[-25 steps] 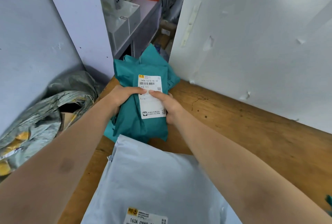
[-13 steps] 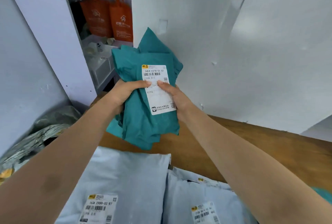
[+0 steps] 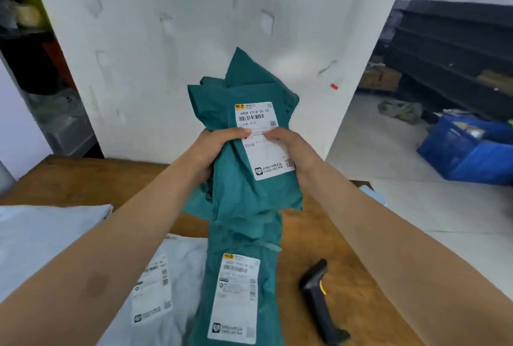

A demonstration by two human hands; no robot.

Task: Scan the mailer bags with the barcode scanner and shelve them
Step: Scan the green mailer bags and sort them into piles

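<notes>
I hold a teal mailer bag [image 3: 244, 195] upright above the wooden table [image 3: 355, 290], its white shipping label facing me. My left hand [image 3: 213, 148] grips its left edge and my right hand [image 3: 294, 148] grips its right edge, both thumbs pressed on the label. A second teal mailer bag [image 3: 241, 284] with a label lies on the table below it. The black barcode scanner [image 3: 319, 301] lies on the table to the right of that bag, untouched.
Pale blue-grey mailer bags [image 3: 50, 237] lie on the table's left side. A white panel [image 3: 194, 40] stands behind the table. Dark shelving [image 3: 449, 48] and a blue crate [image 3: 469, 151] are on the floor at the right.
Both hands have lifted the teal bag off the table and carried it rightwards; my view has swung right, bringing the second teal bag, scanner and blue crate into sight.
</notes>
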